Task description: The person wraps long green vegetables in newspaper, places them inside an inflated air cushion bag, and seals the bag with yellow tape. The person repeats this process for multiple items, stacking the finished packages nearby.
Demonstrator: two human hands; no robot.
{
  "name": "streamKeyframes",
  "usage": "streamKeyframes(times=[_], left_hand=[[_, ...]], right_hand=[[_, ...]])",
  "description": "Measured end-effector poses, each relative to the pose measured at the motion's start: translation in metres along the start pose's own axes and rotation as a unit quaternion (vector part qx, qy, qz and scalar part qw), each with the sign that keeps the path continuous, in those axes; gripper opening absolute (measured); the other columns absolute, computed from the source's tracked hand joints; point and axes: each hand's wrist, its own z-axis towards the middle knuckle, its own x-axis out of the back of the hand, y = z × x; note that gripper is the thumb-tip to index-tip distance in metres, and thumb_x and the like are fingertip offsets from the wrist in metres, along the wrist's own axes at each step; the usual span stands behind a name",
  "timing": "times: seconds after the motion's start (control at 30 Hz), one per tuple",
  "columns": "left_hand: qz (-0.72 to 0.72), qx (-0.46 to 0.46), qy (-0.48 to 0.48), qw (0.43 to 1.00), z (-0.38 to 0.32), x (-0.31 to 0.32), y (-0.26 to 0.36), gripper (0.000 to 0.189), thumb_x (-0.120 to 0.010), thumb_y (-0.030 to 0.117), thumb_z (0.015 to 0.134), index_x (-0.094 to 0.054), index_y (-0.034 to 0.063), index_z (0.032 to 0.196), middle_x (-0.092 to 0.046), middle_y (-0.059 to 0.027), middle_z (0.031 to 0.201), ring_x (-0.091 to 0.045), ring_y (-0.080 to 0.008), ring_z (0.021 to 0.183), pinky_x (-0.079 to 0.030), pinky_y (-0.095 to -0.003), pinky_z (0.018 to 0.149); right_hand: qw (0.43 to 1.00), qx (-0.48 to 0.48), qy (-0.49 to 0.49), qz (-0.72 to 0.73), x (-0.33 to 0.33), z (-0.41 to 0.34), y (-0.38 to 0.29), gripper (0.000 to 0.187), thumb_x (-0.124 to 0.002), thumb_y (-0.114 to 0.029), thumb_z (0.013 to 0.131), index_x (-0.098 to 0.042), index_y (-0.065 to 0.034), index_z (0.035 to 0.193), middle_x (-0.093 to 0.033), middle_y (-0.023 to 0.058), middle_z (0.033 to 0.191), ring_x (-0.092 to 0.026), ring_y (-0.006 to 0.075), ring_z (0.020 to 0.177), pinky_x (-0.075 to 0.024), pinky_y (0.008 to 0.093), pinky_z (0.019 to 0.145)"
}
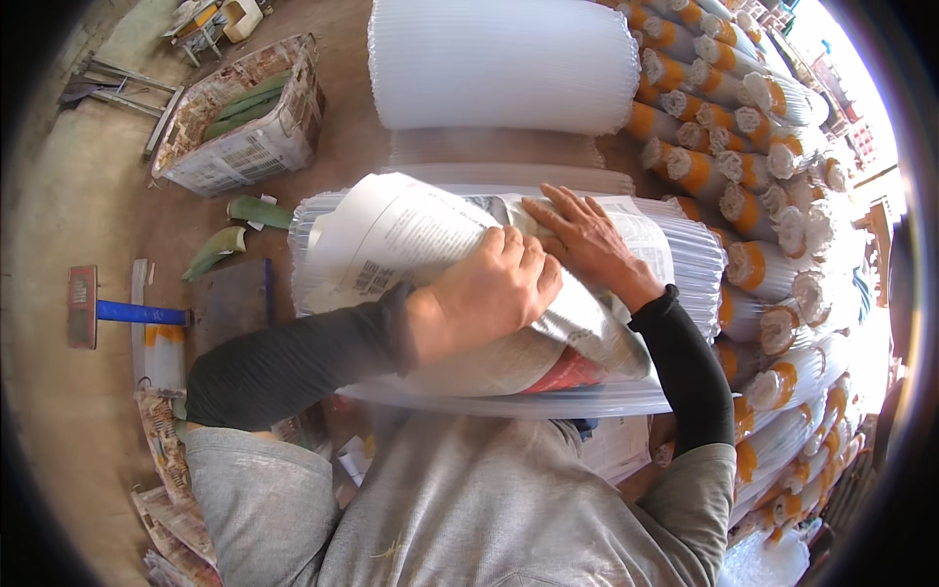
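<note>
Printed newspaper sheets [396, 227] lie over a roll or bundle of clear ribbed plastic [693, 257] in front of me. My left hand [499, 286], its fingers curled, grips a raised fold of the newspaper near the middle. Beside it, a little to the right and farther off, my right hand [579, 235] rests palm down on the paper with its fingers spread. The near edge of the paper shows a red printed patch, and clear plastic sticks out beneath it. Whatever the newspaper wraps or covers is hidden.
A big roll of translucent plastic [506, 66] lies beyond. Many plastic-wrapped rolls with orange bands [689, 169] are stacked at the right. A plastic crate [235, 165] holds long green leaf-like pieces [246, 106] at the upper left. A blue-handled tool [139, 313] with a red-faced head is at the left.
</note>
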Motion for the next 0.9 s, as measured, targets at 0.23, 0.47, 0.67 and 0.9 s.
streamKeyframes(times=[0.23, 0.47, 0.67, 0.9], left_hand=[[-0.025, 0.044, -0.076, 0.996, -0.028, 0.011, 0.012, 0.027, -0.068, 0.014, 0.082, -0.065, 0.0025, 0.106, -0.064, -0.0102, 0.088, -0.066, -0.0244, 0.081, -0.055, -0.0359, 0.07], [-0.176, 0.04, -0.236, 0.955, -0.013, -0.014, -0.018, 0.024, -0.071, 0.005, 0.081, -0.061, 0.0036, 0.103, -0.068, -0.015, 0.078, -0.074, -0.0303, 0.082, -0.056, -0.0416, 0.066], [-0.336, 0.024, -0.386, 0.859, 0.046, -0.061, -0.08, 0.052, -0.092, 0.028, 0.063, -0.074, 0.0103, 0.108, -0.075, -0.0147, 0.092, -0.073, -0.0373, 0.09, -0.057, -0.0483, 0.077], [-0.41, 0.09, -0.516, 0.746, 0.073, -0.074, -0.107, 0.052, -0.089, 0.022, 0.07, -0.076, 0.0053, 0.117, -0.077, -0.0148, 0.109, -0.075, -0.0281, 0.098, -0.06, -0.0409, 0.074]], right_hand=[[0.998, -0.011, 0.037, -0.049, -0.022, -0.005, 0.004, 0.061, -0.058, -0.05, 0.104, -0.051, -0.0212, 0.158, -0.053, 0.017, 0.157, -0.047, 0.0406, 0.146, -0.0336, 0.06, 0.121], [0.995, -0.047, 0.036, -0.079, -0.011, -0.016, 0.015, 0.058, -0.062, -0.045, 0.102, -0.056, -0.0188, 0.153, -0.06, 0.0155, 0.149, -0.053, 0.0353, 0.141, -0.0353, 0.0556, 0.12], [0.995, -0.042, 0.02, -0.083, -0.003, -0.057, 0.069, 0.054, -0.06, -0.033, 0.104, -0.053, -0.0194, 0.156, -0.056, 0.0133, 0.154, -0.049, 0.0335, 0.146, -0.0314, 0.057, 0.124], [0.99, -0.101, 0.089, 0.046, 0.05, -0.084, 0.032, 0.072, -0.078, -0.015, 0.09, -0.052, -0.0159, 0.157, -0.049, 0.0192, 0.158, -0.049, 0.0412, 0.145, -0.0409, 0.0576, 0.118]])
